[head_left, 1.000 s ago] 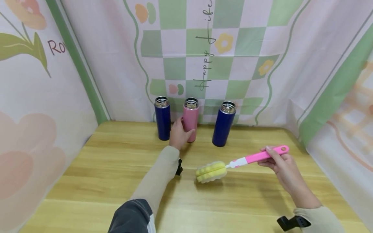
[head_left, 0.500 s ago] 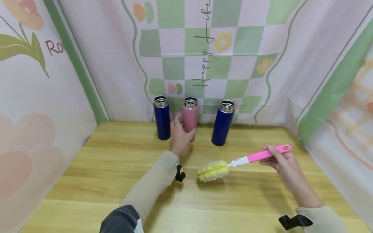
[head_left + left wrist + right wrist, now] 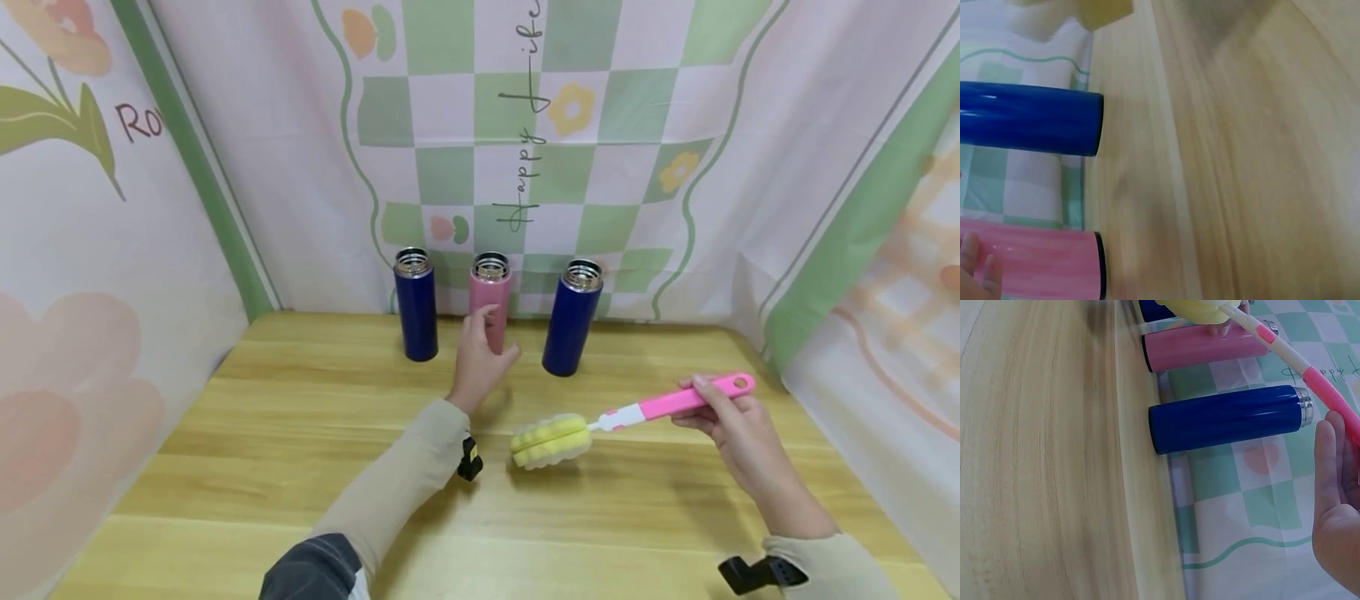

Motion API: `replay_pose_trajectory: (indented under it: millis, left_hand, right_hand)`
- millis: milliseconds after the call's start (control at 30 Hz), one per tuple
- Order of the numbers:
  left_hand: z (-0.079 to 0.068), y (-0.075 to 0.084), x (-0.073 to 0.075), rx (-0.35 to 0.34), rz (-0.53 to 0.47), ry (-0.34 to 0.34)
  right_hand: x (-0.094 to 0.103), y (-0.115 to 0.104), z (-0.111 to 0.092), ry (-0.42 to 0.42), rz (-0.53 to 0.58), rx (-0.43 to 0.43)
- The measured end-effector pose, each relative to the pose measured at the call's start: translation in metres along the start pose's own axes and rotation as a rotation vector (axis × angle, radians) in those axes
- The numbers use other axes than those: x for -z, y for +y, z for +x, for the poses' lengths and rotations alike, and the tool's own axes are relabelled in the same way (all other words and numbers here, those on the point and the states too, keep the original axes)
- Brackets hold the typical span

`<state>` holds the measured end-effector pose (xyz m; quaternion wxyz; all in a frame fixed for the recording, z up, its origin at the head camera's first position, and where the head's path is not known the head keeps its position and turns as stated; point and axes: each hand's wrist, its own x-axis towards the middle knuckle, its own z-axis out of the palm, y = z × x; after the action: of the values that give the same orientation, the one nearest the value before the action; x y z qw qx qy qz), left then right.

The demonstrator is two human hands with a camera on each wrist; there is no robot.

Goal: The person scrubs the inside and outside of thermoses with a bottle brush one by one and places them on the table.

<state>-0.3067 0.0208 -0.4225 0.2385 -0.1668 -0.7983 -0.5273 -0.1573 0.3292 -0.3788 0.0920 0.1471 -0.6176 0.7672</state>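
Note:
A pink bottle (image 3: pixel 491 293) without a lid stands upright between two dark blue bottles, the left one (image 3: pixel 417 312) and the right one (image 3: pixel 573 321), whose mouths are also uncovered. My left hand (image 3: pixel 480 364) is in front of the pink bottle, thumb and fingers spread apart and not wrapped around it. Its fingertips (image 3: pixel 990 275) overlap the pink bottle in the left wrist view. With my right hand (image 3: pixel 738 437) I grip the pink handle of a bottle brush (image 3: pixel 675 402). The brush's yellow sponge head (image 3: pixel 551 440) points left, low over the table's middle.
The bottles are lined up near the back edge of a wooden table (image 3: pixel 247 433). Close behind them hangs a green-and-white checked curtain (image 3: pixel 510 171). More printed fabric (image 3: pixel 82 350) encloses the left side, and another panel (image 3: pixel 892 300) the right.
My left hand has come off the side of the pink bottle and shifted right, in front of it. The brush in my right hand has drifted slightly right in the view.

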Motion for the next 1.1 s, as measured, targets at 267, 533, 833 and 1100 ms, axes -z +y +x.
replay_pose_trajectory:
  millis: [267,533,833,1100]
  left_hand:
    - [0.000,-0.002,-0.016,0.029,-0.091,-0.189]
    - [0.006,0.013,-0.035,0.183,-0.192,-0.283]
    - [0.020,0.029,-0.054,0.258,-0.107,-0.365]
    - [0.031,0.040,-0.066,0.287,-0.067,-0.360]
  right_hand:
    - [0.002,0.003,-0.003,-0.007,-0.021,-0.012]
    - [0.007,0.006,-0.007,-0.019,-0.027,-0.008]
    - [0.012,-0.001,-0.007,-0.019,-0.022,0.007]
    - [0.015,-0.003,-0.009,-0.016,-0.074,0.019]
